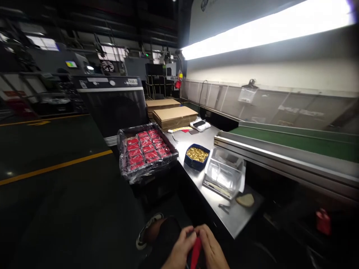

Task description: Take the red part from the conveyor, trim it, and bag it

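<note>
Ahead of and above the right hand [210, 246], a pale hood [221, 22] bears dark lettering, cut off by the picture's upper edge and unreadable. Below it, ahead and to that hand's right, runs a conveyor with a green belt [297, 142]; white lettering on the clear panel [303, 110] behind is too blurred to read. Far ahead and left of the left hand [182, 246] stands a dark cabinet [112, 102] with pale labels [133, 81], their characters illegible. Nearer, ahead of the hands, is a metal table [238, 218]. Beside it, ahead-left of the left hand, a black plastic-lined tray [169, 147] holds wrapped red packets [151, 156]. On the table, ahead of the right hand, sit a clear-lidded box [224, 175], a blue bin [193, 163] of gold-coloured pieces [198, 153] and a tan pad [246, 200]. Both hands, fingers curled and nearly meeting, grip a red piece [196, 254] between them.
</note>
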`<state>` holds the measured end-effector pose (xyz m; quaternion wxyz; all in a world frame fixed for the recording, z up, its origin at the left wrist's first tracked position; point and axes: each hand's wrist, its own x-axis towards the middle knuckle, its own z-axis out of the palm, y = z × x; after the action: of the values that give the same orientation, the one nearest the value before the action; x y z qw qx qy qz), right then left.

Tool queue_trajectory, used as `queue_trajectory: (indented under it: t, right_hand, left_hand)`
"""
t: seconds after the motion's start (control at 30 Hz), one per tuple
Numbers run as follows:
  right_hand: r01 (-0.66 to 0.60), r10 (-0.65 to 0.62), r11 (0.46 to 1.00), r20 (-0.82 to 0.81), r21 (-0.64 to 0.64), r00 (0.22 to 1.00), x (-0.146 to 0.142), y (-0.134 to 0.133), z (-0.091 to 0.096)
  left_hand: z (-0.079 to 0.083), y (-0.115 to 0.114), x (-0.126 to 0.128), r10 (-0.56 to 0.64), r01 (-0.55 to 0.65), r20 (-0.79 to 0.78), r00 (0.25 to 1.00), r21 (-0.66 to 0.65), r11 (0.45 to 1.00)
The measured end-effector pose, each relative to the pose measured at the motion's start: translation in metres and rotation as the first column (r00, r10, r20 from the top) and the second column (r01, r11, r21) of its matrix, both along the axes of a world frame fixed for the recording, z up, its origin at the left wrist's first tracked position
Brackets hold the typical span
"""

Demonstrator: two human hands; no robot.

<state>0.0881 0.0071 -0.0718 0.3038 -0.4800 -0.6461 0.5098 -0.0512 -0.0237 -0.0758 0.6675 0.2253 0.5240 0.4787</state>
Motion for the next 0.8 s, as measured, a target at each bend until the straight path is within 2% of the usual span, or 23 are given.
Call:
queue_trajectory:
  t: [0.13, 0.2, 0.27, 0.33, 0.47, 0.57, 0.8]
  right_hand:
    - [-0.006, 0.007, 1.0, -0.038, 0.027, 0.999, 0.001, 0.0, 0.023]
    - [-0.014, 0.016, 0.997, -0.02, 0.076, 1.0, 0.0, -0.002, 0.029]
    - [-0.022, 0.025, 0.995, -0.028, 0.095, 0.999, -0.002, -0.004, 0.031]
    - [-0.003, 0.007, 0.998, -0.064, 0.058, 0.998, -0.004, -0.003, 0.031]
    - [0.045, -0.056, 0.995, -0.113, -0.092, 0.992, -0.004, 0.002, 0.027]
    - [0.077, -0.094, 0.982, -0.091, -0.174, 0.991, -0.002, 0.006, 0.025]
    - [0.085, -0.107, 0.975, -0.096, -0.207, 0.99, -0.003, 0.012, 0.018]
  left_hand:
    - [0.033, 0.0, 0.005, -0.085, 0.087, 0.05, 0.995, -0.035, 0.996]
    - [0.044, 0.003, 0.004, -0.081, 0.089, 0.059, 0.995, -0.135, 0.987]
    - [0.048, 0.007, 0.005, -0.039, 0.058, 0.077, 0.996, -0.259, 0.964]
    - [0.047, 0.008, 0.007, 0.02, 0.001, 0.066, 0.998, -0.302, 0.953]
    - [0.04, 0.007, 0.01, 0.085, -0.071, 0.036, 0.996, -0.29, 0.954]
    - [0.036, 0.005, 0.007, 0.071, -0.052, 0.053, 0.996, -0.299, 0.953]
    - [0.029, 0.0, -0.002, -0.066, 0.075, 0.052, 0.996, -0.192, 0.979]
